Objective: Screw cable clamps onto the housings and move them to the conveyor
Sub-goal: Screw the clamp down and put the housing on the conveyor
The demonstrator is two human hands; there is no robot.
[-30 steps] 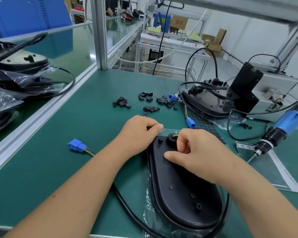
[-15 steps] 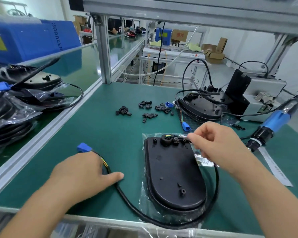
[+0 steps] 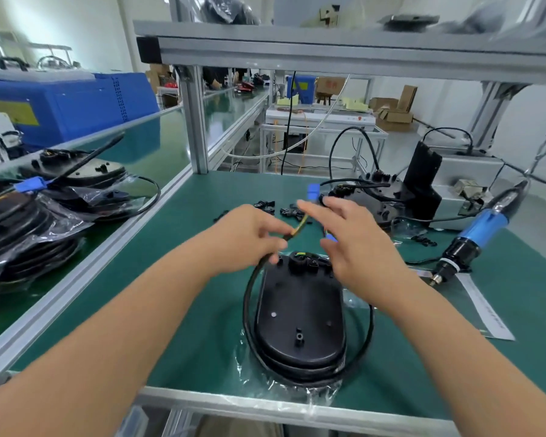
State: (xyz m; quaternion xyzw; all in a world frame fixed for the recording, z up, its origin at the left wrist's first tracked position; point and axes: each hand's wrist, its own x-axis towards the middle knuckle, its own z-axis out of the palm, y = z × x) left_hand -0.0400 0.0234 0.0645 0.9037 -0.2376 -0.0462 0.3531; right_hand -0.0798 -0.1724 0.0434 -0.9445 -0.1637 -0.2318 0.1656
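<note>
Lying below both hands point(image 3: 300, 241): housing point(image 3: 300, 313).

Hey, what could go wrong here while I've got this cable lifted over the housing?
1. The left hand grips the cable near its wire end; a hard pull might strain the wires where they enter the housing.
2. The cable loops around the housing, so lifting it could drag the housing toward the table edge.
3. The right hand is blurred close to the clamps and could scatter them.
</note>
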